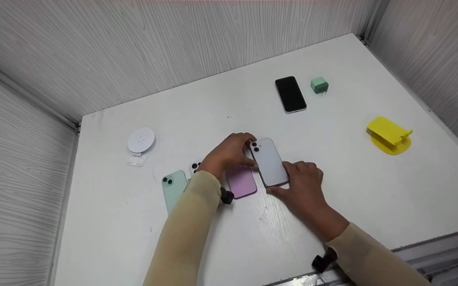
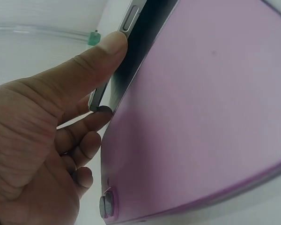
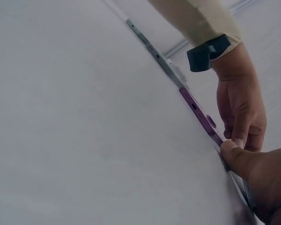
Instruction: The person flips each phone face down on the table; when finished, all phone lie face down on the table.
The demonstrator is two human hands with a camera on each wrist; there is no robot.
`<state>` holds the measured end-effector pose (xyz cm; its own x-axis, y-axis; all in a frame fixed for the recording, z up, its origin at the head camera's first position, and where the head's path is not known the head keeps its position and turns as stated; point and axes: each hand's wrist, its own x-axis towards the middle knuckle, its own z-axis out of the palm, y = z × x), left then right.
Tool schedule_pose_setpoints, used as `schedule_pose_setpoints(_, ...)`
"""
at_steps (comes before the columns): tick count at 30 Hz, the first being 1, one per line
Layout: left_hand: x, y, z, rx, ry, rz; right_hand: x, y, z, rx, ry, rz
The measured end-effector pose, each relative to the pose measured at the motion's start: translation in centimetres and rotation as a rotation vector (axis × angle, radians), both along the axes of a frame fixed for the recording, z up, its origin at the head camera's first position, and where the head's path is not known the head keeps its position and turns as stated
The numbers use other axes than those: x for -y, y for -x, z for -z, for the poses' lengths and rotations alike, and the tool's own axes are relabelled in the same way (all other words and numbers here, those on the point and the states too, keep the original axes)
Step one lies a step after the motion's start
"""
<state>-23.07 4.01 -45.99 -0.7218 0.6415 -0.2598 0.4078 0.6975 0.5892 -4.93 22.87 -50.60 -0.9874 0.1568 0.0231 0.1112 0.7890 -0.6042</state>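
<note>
A pale lavender-grey phone [image 1: 269, 163] lies camera side up at the middle of the white table [image 1: 332, 190]. My left hand [image 1: 233, 153] pinches its top end; in the left wrist view the thumb [image 2: 98, 56] presses the phone's side edge [image 2: 130, 21]. My right hand [image 1: 301, 179] grips the bottom end, with the thumb [image 3: 235, 157] on the edge. A pink phone [image 1: 241, 181] lies back up right beside it, filling the left wrist view [image 2: 206, 117].
A mint green phone [image 1: 172, 190] and a white phone [image 1: 194, 166], partly hidden by my left arm, lie to the left. Further out are a round white charger pad [image 1: 141, 141], a black phone [image 1: 290, 94], a green plug [image 1: 319, 85] and a yellow stand [image 1: 389, 135]. Walls enclose three sides.
</note>
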Motion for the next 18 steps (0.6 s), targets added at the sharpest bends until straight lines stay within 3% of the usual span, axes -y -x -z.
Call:
schedule_pose_setpoints(13, -0.49, 0.21, -0.51, -0.076, 0.08, 0.035, -0.25, 0.16, 0.3, -0.017, 0.011, -0.001)
schedule_pose_setpoints(18, -0.5, 0.22, -0.37, -0.071, 0.099, 0.032, -0.12, 0.15, 0.25, -0.005, 0.02, 0.004)
